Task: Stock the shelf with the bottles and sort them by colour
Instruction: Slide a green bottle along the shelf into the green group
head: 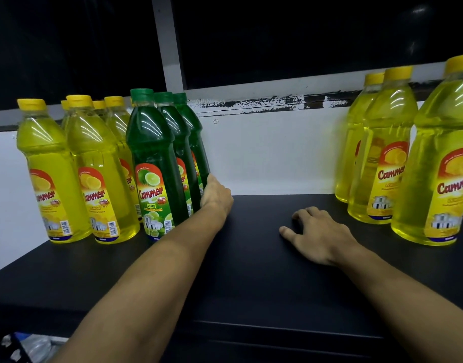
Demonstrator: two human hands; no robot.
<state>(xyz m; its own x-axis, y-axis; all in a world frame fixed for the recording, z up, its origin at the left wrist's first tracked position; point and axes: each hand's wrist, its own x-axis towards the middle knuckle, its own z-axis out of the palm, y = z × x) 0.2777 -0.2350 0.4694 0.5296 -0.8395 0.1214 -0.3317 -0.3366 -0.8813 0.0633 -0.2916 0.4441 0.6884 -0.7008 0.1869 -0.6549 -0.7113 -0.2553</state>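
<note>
I'm looking at a shop shelf [251, 258] — black board, white back panel [264, 153], rows of identical labelled dish-liquid bottles, yellow [99, 163] and green [157, 163] — retail stock.

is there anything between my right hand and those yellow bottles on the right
Nothing visible. The right hand lies flat on the black shelf top, and only bare shelf separates it from the three clear plastic bottles of yellow liquid at right.
</note>
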